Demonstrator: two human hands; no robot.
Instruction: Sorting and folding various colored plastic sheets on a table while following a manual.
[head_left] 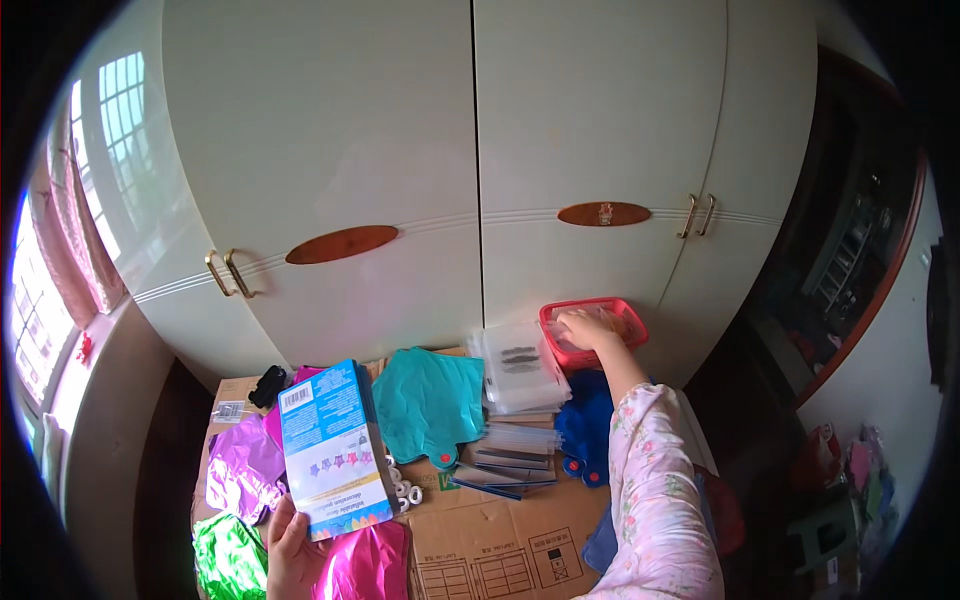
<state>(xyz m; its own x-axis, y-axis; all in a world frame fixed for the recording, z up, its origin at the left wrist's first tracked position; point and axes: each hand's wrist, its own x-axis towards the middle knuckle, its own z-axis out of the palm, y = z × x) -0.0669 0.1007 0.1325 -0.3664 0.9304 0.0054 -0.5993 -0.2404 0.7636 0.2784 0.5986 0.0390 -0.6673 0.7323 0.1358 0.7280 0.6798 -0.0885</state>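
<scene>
My left hand (288, 548) grips the lower left corner of a blue-and-white printed card stack (335, 450), thumb on its front. The stack is held tilted up, with a barcode and a row of star pictures on its face. My right hand (588, 328) reaches into a red plastic basket (640, 335) at the far right, among clear plastic stuff. Its fingertips are hidden there, so I cannot tell whether they hold anything. Left of the basket lies a pile of clear plastic bags (525, 375). A flat teal foil piece (425, 400) lies beside the bags.
All this lies on a brown cardboard sheet (450, 535). Purple foil (245, 465), green foil (230, 555) and pink foil (365, 562) lie at the left. Several thin packets (510, 460) and dark blue foil (590, 425) lie near my right arm. A white cupboard (400, 150) stands behind.
</scene>
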